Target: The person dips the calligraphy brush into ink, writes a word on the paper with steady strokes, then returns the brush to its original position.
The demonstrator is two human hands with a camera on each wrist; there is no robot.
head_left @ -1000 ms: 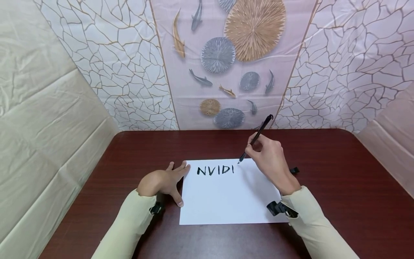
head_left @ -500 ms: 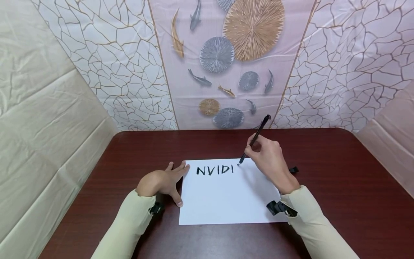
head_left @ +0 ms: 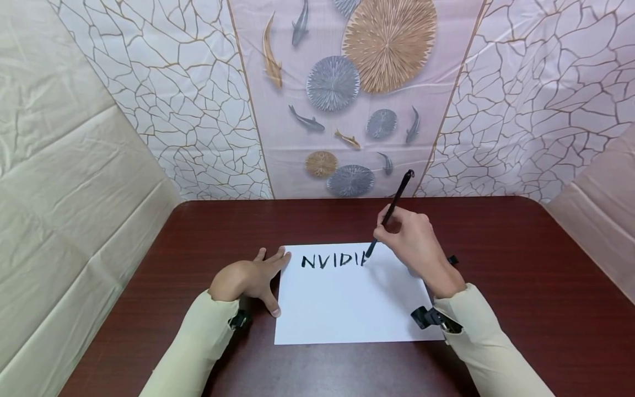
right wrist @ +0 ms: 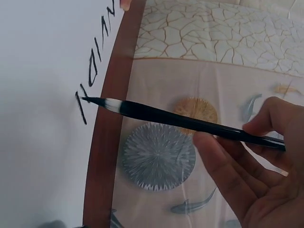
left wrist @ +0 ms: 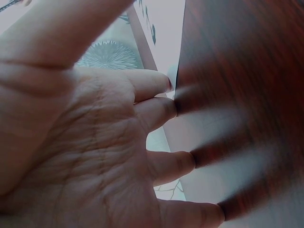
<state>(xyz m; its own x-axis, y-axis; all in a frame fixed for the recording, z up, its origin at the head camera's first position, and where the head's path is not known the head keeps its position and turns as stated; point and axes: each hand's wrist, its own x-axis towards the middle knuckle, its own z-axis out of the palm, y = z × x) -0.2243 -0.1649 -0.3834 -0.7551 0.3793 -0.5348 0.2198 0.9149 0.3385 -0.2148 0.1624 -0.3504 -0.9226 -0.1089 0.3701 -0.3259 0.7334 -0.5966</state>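
Note:
A sheet of white paper (head_left: 342, 309) lies on the table, with black letters "NVIDI" (head_left: 329, 260) and a fresh slanted stroke near its top edge. My right hand (head_left: 414, 242) pinches a black calligraphy brush (head_left: 397, 197) between thumb and fingers, handle tilted up and away. In the right wrist view the brush's dark tip (right wrist: 92, 100) is at the newest stroke (right wrist: 81, 108); above the dark tip the bristles are white. My left hand (head_left: 250, 278) rests with spread, straight fingers along the paper's left edge, thumb and fingertips touching it.
The dark red-brown table (head_left: 506, 259) spreads around the paper. A patterned cloth backdrop (head_left: 198, 110) stands behind its far edge, and pale cloth (head_left: 64, 182) hangs at the left. Dark wrist cameras (head_left: 240, 320) sit by both sleeves.
The brush tip has moved down from near the paper's top edge, leaving a slanted black stroke right of the "I". My left hand stays in place.

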